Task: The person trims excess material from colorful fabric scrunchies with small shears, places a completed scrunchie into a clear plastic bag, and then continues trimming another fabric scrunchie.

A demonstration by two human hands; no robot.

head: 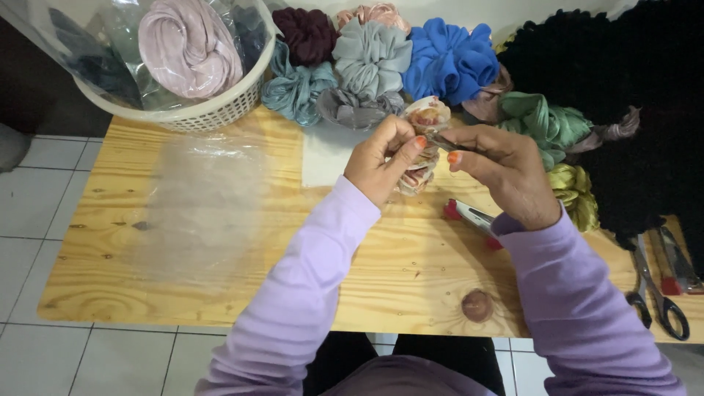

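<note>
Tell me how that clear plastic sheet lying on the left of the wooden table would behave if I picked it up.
The clear plastic sheet looks thin and wrinkled, so it would probably droop limply rather than hold its shape. You can see the wooden table grain through it, which suggests it weighs very little and might drift with a draft. Its glossy surface could be slippery between fingers.

Wooden table (220,286), light pine. White plastic basket (213,114) at its far left corner, holding a pale pink fabric bundle (189,45) in clear wrap. Row of scrunchies along the far edge: maroon (306,33), grey (370,59), teal (293,89), blue (449,62), green (546,121). Clear plastic sheet (202,213) lying flat. Scissors (656,293) at the right edge. Small brown round object (477,305) near the front edge.
</note>
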